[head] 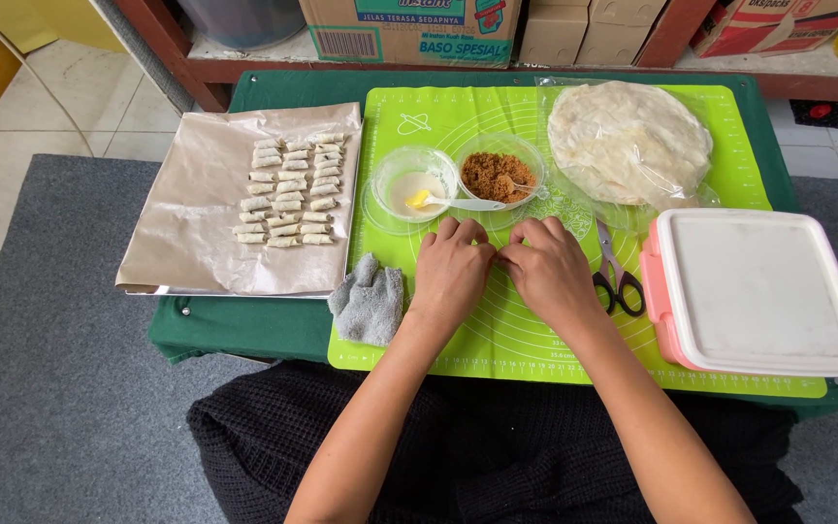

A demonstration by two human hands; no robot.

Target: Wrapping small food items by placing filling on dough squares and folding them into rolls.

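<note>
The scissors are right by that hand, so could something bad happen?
Maybe. The scissors lie close beside the right hand, so a sideways move might bump them. The two small bowls sit just beyond the left hand, and a reach forward could tip them. The white-lidded box seems to hang over the table's edge and could get knocked.

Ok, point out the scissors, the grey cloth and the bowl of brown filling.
scissors point(619, 281), head view, on the black handles.
grey cloth point(370, 301), head view, at its middle.
bowl of brown filling point(497, 176), head view, on the filling.
</note>
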